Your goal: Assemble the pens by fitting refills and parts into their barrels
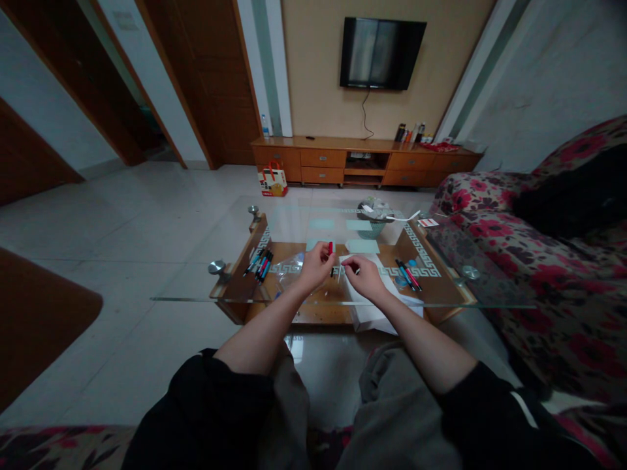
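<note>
Above the glass coffee table, my left hand (317, 266) is closed with a small red piece (330, 248) pinched in its fingertips; it looks like part of a pen. My right hand (363, 277) is also closed, its thumb and finger pinching a thin white stick (339, 274) that may be a pen refill. The hands are a short gap apart. Several blue, red and black pens (264, 266) lie left of my left hand, beside a clear plastic bag (289, 271). More pens (409, 275) are to the right. Under my right forearm sits a white box (368, 316).
The glass tabletop (196, 290) has metal knobs at its corners. A bin with a bag in it (372, 230) shows near the far edge, by a red and white card (428, 222). A flowered sofa (539, 274) stands to the right, a TV cabinet (323, 158) beyond.
</note>
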The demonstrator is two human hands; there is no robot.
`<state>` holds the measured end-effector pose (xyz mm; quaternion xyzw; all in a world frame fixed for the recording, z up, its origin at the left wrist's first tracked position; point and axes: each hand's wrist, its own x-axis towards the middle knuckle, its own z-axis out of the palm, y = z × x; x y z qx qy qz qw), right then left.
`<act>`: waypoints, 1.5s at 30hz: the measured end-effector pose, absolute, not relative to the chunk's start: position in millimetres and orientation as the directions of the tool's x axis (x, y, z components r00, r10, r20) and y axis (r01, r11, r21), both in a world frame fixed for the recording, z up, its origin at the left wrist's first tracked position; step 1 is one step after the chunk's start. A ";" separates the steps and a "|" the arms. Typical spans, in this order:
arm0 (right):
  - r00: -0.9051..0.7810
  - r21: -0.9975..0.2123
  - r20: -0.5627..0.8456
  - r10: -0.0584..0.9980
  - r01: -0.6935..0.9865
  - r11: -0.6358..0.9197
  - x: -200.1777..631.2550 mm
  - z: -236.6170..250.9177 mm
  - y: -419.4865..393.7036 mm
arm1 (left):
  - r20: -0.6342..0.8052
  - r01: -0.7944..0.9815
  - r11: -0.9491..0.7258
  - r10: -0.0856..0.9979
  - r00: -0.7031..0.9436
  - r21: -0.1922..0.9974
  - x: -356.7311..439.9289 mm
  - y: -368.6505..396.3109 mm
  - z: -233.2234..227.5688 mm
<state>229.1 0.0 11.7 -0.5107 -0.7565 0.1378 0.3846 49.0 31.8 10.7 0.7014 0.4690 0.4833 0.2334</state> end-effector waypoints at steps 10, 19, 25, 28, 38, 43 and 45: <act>-0.463 -0.365 0.061 0.885 0.814 0.451 224.5 8.7 -6.2 | 0.464 0.430 -0.438 0.884 0.049 0.789 50.2 31.6 11.8; -0.512 -0.288 -0.035 0.858 0.827 0.482 227.6 4.0 -7.0 | 0.456 0.450 -0.440 0.886 0.079 0.777 51.2 29.6 13.4; -0.424 -0.309 -0.002 0.906 0.862 0.402 227.1 6.8 -5.7 | 0.460 0.458 -0.446 0.884 0.088 0.769 50.7 28.9 15.4; -0.426 -0.312 -0.017 0.905 0.862 0.400 227.3 6.6 -6.3 | 0.466 0.458 -0.451 0.880 0.088 0.766 51.2 29.0 14.8; -0.343 -0.292 -0.076 0.936 0.906 0.308 228.9 6.8 -4.3 | 0.471 0.454 -0.462 0.876 0.102 0.762 50.8 26.5 16.4; -0.211 -0.273 -0.113 0.971 0.946 0.174 226.2 -1.3 -3.6 | 0.456 0.466 -0.442 0.886 0.090 0.767 52.5 26.7 16.4; -0.194 -0.271 -0.129 0.972 0.950 0.154 225.6 -3.9 -2.5 | 0.454 0.466 -0.441 0.886 0.092 0.767 53.0 26.7 16.5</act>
